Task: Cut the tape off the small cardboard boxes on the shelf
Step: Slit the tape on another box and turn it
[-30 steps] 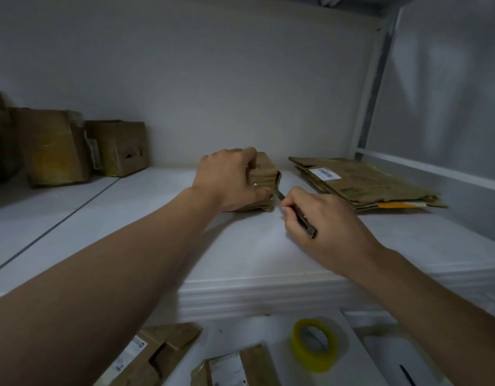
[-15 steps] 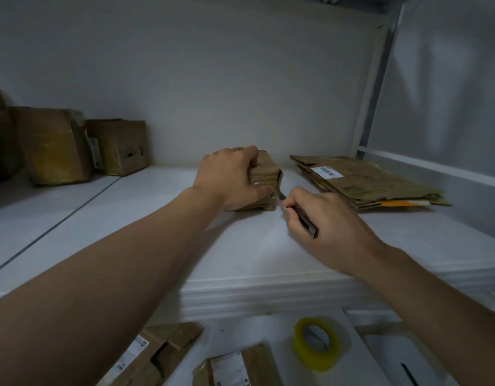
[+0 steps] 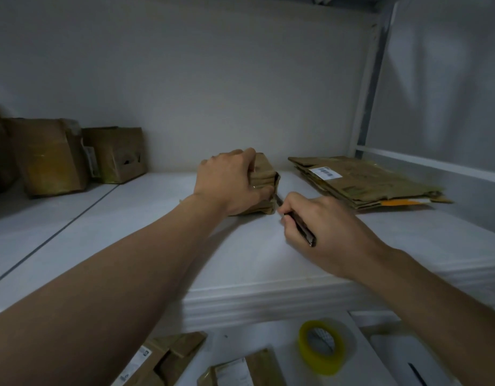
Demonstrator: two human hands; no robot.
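While the left hand (image 3: 232,182) grips the small cardboard box (image 3: 264,169) from above, fingers curled over its top and thumb on the near face, that box sits mid-shelf (image 3: 157,218) close to the back wall. Right hand (image 3: 321,227) is curled round a dark cutter (image 3: 299,228), blade tip touching the box's near right edge, low down. Flattened cardboard stack (image 3: 366,182) lies just right of the box, apart from it. Two taped boxes (image 3: 48,157) stand far left against the wall, side by side. Below the shelf's front lip, on a lower white level: yellow tape roll (image 3: 321,348) and labelled cardboard pieces (image 3: 162,360).
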